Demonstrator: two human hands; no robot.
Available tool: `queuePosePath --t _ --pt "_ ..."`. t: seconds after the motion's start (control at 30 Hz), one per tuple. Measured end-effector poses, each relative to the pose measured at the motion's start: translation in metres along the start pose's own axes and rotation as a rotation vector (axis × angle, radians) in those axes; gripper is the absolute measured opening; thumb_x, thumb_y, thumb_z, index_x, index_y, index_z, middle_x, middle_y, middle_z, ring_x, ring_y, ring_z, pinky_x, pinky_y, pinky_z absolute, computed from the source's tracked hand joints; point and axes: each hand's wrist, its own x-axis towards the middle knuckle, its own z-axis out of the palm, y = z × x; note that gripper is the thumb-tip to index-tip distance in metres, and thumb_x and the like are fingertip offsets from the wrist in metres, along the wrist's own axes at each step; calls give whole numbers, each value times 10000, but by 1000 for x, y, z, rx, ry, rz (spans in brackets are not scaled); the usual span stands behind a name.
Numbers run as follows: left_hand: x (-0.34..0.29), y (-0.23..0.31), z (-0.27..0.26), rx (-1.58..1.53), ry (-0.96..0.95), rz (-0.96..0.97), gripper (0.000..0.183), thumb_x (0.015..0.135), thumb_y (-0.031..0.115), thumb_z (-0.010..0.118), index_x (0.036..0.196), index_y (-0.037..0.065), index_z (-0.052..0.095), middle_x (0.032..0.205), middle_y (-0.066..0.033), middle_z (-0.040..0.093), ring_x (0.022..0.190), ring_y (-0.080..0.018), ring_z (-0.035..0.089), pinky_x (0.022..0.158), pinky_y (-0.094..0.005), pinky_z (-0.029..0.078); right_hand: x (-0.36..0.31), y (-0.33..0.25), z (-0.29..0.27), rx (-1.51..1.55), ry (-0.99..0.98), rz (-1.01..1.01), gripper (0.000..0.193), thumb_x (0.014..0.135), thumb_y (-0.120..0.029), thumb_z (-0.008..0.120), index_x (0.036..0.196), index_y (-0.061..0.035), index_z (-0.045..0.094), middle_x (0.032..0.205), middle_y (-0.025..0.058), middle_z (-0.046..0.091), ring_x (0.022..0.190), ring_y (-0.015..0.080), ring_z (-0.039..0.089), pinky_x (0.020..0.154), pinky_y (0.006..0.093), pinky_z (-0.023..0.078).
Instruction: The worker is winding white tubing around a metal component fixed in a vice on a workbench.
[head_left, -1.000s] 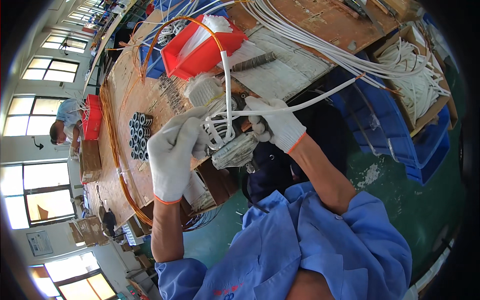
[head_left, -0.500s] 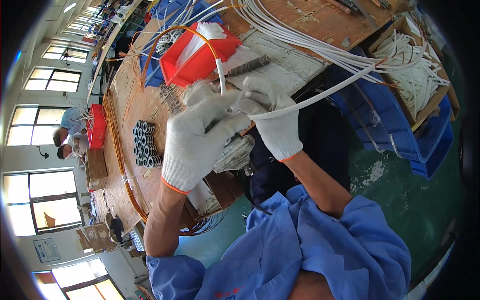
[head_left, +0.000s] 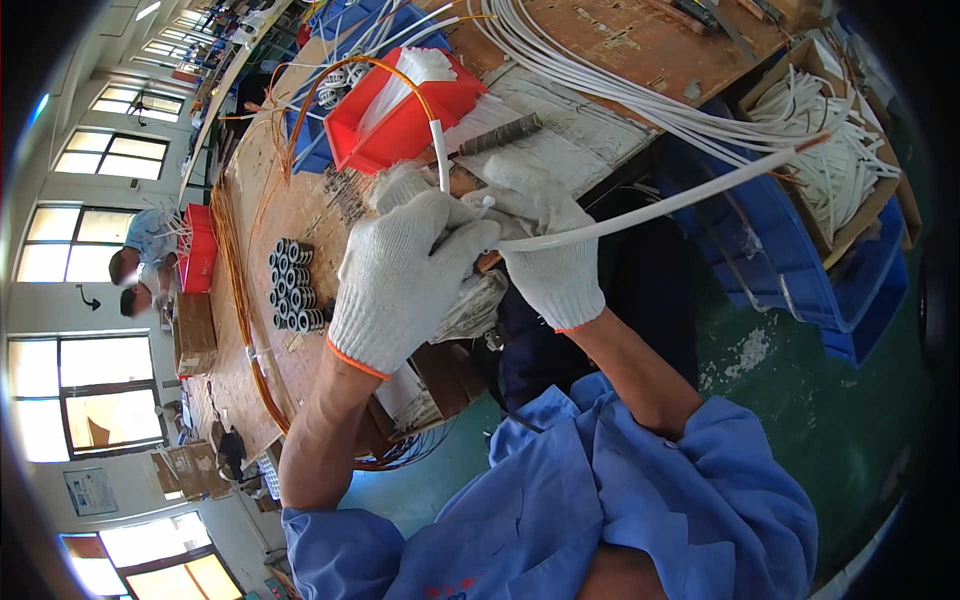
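Both my hands wear white knitted gloves and meet in front of me over the table's edge. My left hand [head_left: 400, 265] is closed round a white-sleeved wire [head_left: 440, 155], whose orange length arches up over a red bin. In my right hand [head_left: 555, 250], the closed fingers grip a thicker white sleeve [head_left: 660, 208] that runs off to the right and ends in a copper-coloured tip. A small white piece, like a cable tie's head [head_left: 487, 203], pokes out between the fingers. The gloves hide where the two sleeved lengths come together.
The red bin [head_left: 365, 120] with white pieces stands beyond my hands. Several black-and-silver rings [head_left: 292, 285] are stacked left, near an orange wire bundle [head_left: 240, 310]. On the right, a carton of white sleeves [head_left: 810, 140] sits over blue crates [head_left: 780, 240]. Two people are far left.
The white sleeve's right part has swung up and further right, so its copper-coloured tip now shows clearly. My hands have drawn closer together, and the small white piece has come into sight.
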Motion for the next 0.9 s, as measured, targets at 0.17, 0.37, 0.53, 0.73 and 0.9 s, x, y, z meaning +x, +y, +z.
queuePosePath --t 0.17,0.37,0.53,0.73,0.9 --pt "7 1 2 -9 31 37 235 955 222 806 1035 3 776 829 -151 736 731 -259 760 693 -374 573 -3 -23 -1 157 43 107 502 888 -5 807 1375 -38 687 1227 155 778 1079 313 777 918 390 627" --pt "13 -11 1 63 -47 118 200 959 134 783 1095 -14 781 885 -66 756 786 -87 713 701 -268 569 2 -19 -16 -130 -95 28 266 915 -65 757 1179 -55 732 1021 155 772 903 326 771 729 402 612" --pt "17 -12 -3 296 -35 254 191 920 168 797 1051 30 818 1048 -127 746 1005 -215 747 856 -356 587 -10 3 -23 -470 -259 -52 98 979 -81 713 1062 -40 744 871 136 752 665 346 708 597 379 565" --pt "24 -25 -16 350 -172 183 284 998 295 733 1143 67 822 1020 -135 709 1016 -252 711 903 -402 559 -47 36 -28 -225 -163 361 262 992 -176 714 1196 -20 765 1003 170 776 747 304 751 672 385 594" --pt "56 -28 -1 -210 -219 97 397 1133 343 599 1143 -5 790 864 -22 660 821 -133 645 758 -299 530 -36 -34 -25 647 -12 559 554 1133 -343 539 1562 5 500 1371 176 681 1053 262 718 812 348 578"
